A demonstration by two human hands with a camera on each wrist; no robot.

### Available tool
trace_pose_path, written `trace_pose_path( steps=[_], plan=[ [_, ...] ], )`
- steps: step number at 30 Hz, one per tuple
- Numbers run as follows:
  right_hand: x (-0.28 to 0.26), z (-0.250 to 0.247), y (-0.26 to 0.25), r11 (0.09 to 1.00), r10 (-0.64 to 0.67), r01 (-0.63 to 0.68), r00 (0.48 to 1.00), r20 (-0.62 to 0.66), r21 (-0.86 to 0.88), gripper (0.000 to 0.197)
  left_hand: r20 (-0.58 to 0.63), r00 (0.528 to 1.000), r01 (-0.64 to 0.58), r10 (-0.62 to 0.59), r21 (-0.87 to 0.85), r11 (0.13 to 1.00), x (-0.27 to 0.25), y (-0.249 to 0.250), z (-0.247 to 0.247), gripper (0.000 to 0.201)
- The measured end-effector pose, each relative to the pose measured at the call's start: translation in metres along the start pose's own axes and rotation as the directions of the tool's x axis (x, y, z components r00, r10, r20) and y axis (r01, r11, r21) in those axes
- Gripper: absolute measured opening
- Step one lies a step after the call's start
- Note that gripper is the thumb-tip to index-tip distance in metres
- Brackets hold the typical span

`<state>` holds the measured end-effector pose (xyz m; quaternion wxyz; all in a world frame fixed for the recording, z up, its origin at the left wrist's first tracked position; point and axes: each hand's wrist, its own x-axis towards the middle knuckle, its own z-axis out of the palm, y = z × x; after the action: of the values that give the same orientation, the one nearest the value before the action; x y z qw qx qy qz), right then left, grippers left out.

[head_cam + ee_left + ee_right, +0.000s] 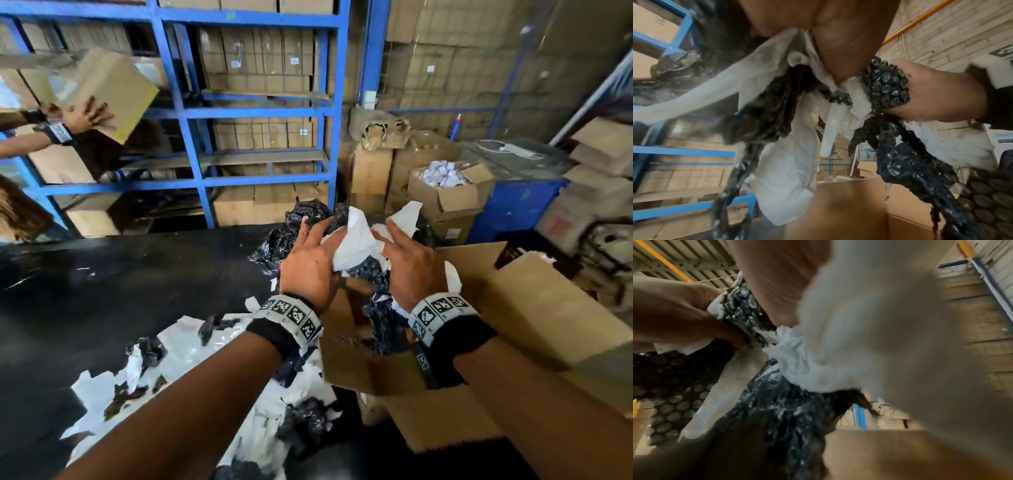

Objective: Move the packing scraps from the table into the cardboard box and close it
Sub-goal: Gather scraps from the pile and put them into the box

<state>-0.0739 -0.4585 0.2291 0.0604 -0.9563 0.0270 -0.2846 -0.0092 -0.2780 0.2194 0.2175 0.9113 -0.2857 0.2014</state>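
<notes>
While both hands are raised over the open cardboard box (534, 308), a bundle of packing scraps (356, 240) is pressed between them. The left hand (310, 263) is the left-side grip: its fingers are spread and bent over the white paper and black plastic, and from the left wrist view its palm and thumb bear against the bundle of packing scraps (789, 100), grasping it from the left. The right hand (412, 262) grasps the same bundle from the right, fingers reaching up against a white sheet; the right wrist view shows white paper bunched against the palm of that grip, with black bubble wrap (674, 386) hanging below. Strips of black bubble wrap (888, 86) and white sheet dangle from between the two palms, down towards the box interior, where dark scraps already lie against the near wall.

The bundle sits above the box's left edge, partly over the black bench (120, 274). More loose scraps (191, 356), white and black, lie on the bench under the left forearm, just beside the box's near-left flap. The box flaps stand open.

Behind the bench are blue shelving (260, 113) stacked with cartons, and at far left another person's hands hold a carton (113, 92).
</notes>
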Motion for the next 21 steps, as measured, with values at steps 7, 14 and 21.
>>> trace_pose_path(
  steps=[7,14,21],
  plan=[
    [-0.023,-0.016,0.153,0.999,0.047,-0.047,0.993,0.109,0.0,0.041,0.125,0.992,0.022,-0.011,-0.091,0.996,0.039,0.125,0.093,0.076],
    [-0.036,0.017,0.24,0.995,0.099,-0.08,0.896,0.432,-0.061,0.046,0.355,0.928,0.134,-0.115,-0.03,0.99,0.041,0.163,0.192,0.07],
    [-0.044,0.09,0.288,0.997,0.075,-0.052,0.772,0.632,-0.055,0.068,0.559,0.811,0.144,-0.173,0.097,0.985,0.031,0.151,0.252,0.083]
  ],
)
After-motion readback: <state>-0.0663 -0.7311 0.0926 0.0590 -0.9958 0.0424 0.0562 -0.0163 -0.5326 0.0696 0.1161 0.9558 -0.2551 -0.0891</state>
